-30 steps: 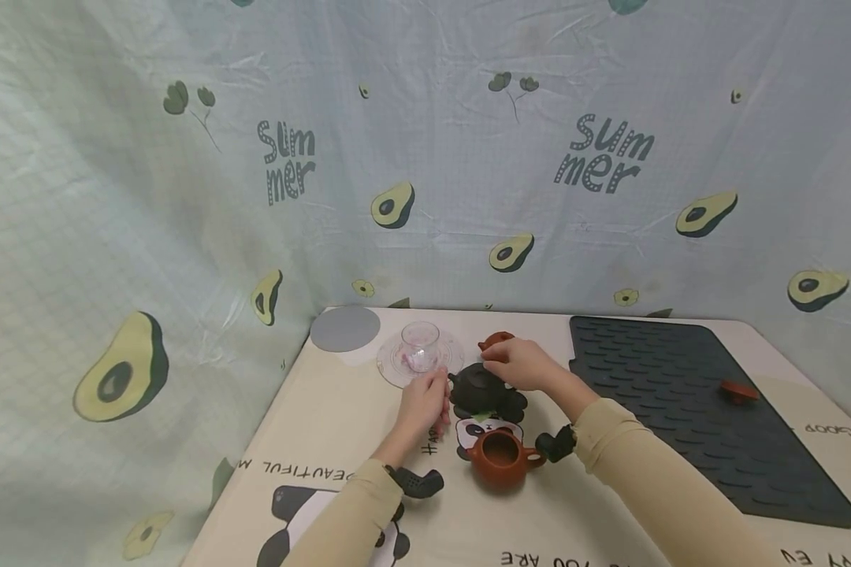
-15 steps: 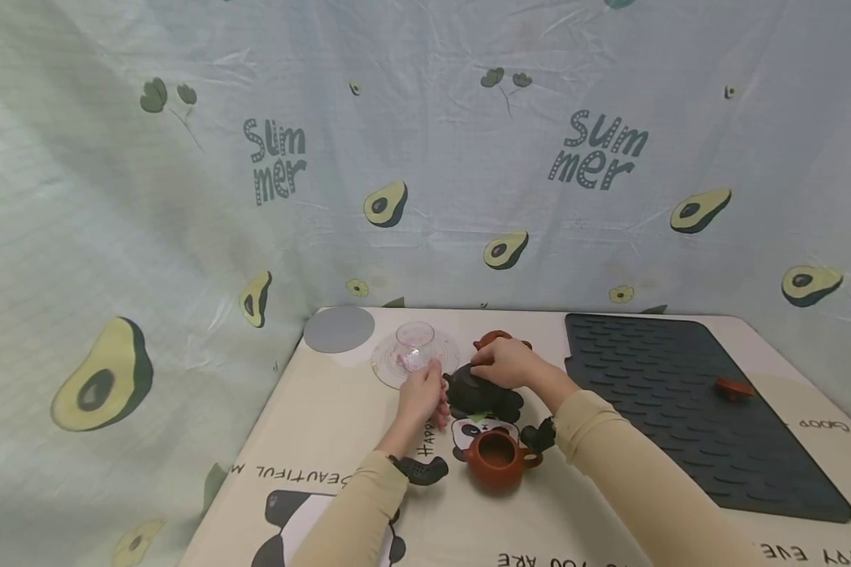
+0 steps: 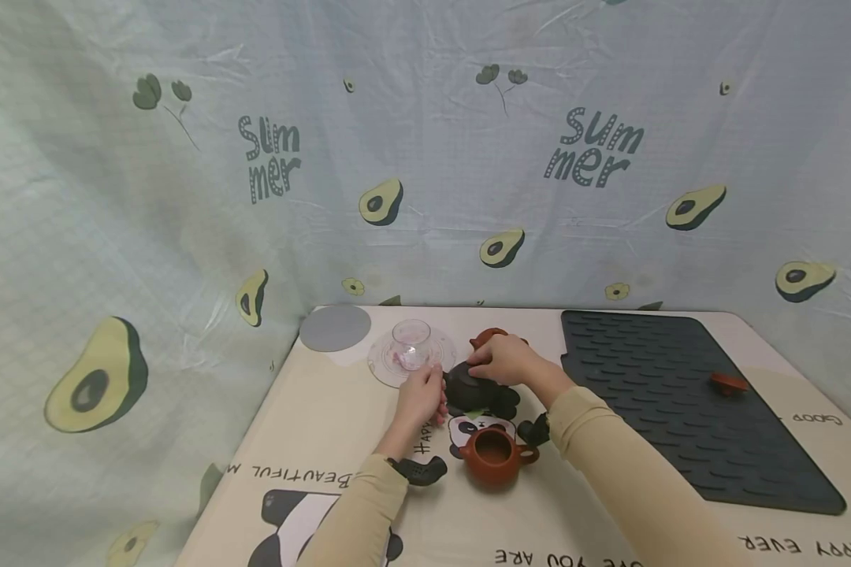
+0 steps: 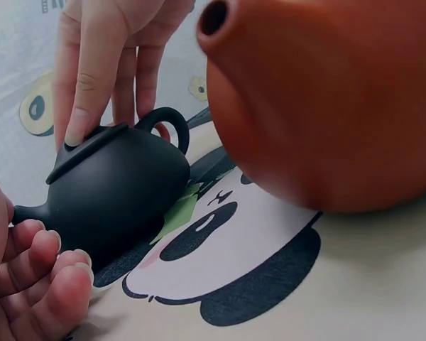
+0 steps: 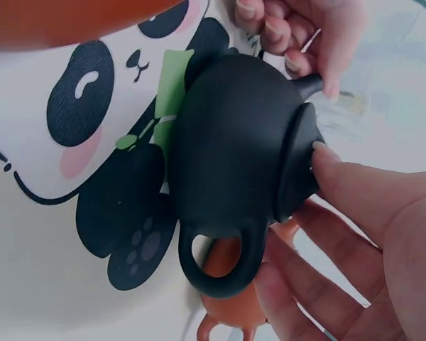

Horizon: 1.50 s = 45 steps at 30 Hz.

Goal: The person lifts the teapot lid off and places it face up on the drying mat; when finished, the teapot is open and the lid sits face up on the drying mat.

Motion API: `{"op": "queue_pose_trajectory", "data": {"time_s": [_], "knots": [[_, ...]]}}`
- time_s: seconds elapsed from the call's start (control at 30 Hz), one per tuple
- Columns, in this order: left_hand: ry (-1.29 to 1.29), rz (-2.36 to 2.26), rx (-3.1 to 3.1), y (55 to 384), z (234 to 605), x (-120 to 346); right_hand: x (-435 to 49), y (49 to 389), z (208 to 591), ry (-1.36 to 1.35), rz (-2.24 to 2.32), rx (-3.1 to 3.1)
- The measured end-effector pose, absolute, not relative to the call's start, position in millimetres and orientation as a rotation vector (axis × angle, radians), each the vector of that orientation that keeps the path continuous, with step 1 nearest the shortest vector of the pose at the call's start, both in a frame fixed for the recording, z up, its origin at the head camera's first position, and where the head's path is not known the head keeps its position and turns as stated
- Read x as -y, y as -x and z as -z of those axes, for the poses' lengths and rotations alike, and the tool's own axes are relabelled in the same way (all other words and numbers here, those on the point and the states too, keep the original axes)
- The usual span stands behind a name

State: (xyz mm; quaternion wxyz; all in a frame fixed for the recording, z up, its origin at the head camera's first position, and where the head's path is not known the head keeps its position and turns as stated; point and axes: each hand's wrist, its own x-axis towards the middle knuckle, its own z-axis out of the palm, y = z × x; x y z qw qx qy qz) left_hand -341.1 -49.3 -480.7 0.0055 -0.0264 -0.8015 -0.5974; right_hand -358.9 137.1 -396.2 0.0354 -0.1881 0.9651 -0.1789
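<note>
A small black teapot [image 3: 461, 387] stands upright on the panda-printed tabletop, between my two hands. My left hand [image 3: 420, 398] pinches the tip of its spout [image 5: 311, 86], the other fingers curled beside it. From above, my right hand [image 3: 507, 362] grips the knob of the black lid [image 5: 295, 167], thumb on one side and fingertips on the other. The lid sits on the pot's mouth. Nearer to me stands a red-brown teapot [image 3: 492, 465] with its mouth uncovered; its body looms large in the left wrist view.
Behind the right hand, partly hidden, is another reddish teapot [image 3: 485, 335]. A glass cup [image 3: 411, 346] stands on a clear saucer [image 3: 379, 366] at the back left, near a grey disc [image 3: 335, 328]. Rightward lies a dark ridged mat [image 3: 652, 394] bearing a reddish lid [image 3: 729, 383].
My right hand and wrist have shifted slightly left over the black lid. The left hand stays at the spout, and the head view has turned a little to the right.
</note>
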Motion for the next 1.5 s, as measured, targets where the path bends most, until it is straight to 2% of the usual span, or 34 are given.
{"op": "queue_pose_trajectory", "data": {"time_s": [0.67,1.5], "knots": [[0.096,1.857,2.546,351.7,481.0,58.1,-132.0,367.2,399.6,0.543,0.534,-2.997],[0.146,1.830,2.517,354.8,483.2,56.5,-137.3,368.3,405.3,0.586,0.750,-3.042]]}}
